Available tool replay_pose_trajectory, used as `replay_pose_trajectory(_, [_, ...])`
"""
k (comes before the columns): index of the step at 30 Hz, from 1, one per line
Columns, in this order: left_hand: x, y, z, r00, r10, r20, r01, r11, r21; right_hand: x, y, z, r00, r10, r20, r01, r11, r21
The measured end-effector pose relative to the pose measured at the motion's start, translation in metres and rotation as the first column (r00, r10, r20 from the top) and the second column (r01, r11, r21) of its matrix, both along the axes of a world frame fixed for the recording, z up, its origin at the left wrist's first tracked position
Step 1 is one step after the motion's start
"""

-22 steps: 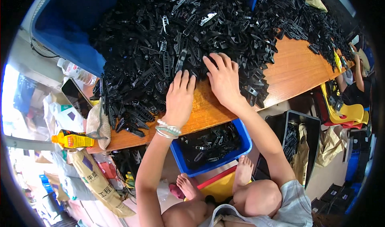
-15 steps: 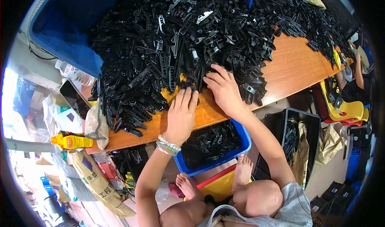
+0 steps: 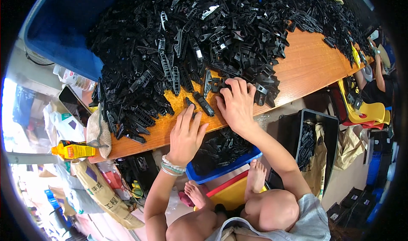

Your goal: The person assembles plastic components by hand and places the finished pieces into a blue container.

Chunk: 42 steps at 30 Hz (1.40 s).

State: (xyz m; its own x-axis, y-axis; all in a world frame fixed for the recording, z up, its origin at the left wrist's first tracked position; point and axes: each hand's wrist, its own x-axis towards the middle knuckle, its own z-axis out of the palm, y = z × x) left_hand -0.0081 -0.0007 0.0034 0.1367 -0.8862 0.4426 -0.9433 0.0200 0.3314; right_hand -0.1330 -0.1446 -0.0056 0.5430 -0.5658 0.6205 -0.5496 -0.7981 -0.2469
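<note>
"Black parts [image 3: 170,41]: handling?"
"Heaped toward the bench's [image 3: 314,62] back edge; likely light, stiff; pinch mid-length."
"Hands?"
"Apart. Left hand [image 3: 186,134] spread at loose parts; right hand [image 3: 238,107] curled on parts, grip unclear."
"Containers?"
"Blue bin [image 3: 225,170] below front edge, black crate [image 3: 321,116] right: parts in both."

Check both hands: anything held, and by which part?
Cannot tell. Left hand has its fingertips at the near end of a small black piece; right hand, curled at the black pile, hides any grip.
</note>
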Motion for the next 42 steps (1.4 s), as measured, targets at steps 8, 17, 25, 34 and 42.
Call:
replay_pose_trajectory(8, [0.011,0.019,-0.002,0.993,0.037,0.114,-0.029,0.997,-0.071,-0.021,0.021,0.025,0.945,0.140,0.294,-0.259,0.871,0.419])
replay_pose_trajectory(17, [0.004,0.011,0.003,0.998,0.053,-0.028,-0.056,0.987,-0.148,-0.049,0.035,0.013,0.983,0.145,0.112,-0.169,0.951,0.259])
replay_pose_trajectory(25, [0.010,0.004,-0.006,0.952,-0.022,-0.304,-0.026,0.988,-0.152,-0.047,0.034,0.009,0.911,0.251,0.327,-0.405,0.688,0.602])
replay_pose_trajectory(34, [0.016,0.001,-0.005,0.903,-0.122,-0.411,0.044,0.980,-0.195,-0.047,0.022,0.018,0.907,0.290,0.305,-0.420,0.574,0.703])
replay_pose_trajectory(42, [0.020,0.001,0.002,0.815,-0.127,-0.566,0.096,0.992,-0.086,-0.054,0.035,0.016,0.930,0.282,0.234,-0.365,0.767,0.528])
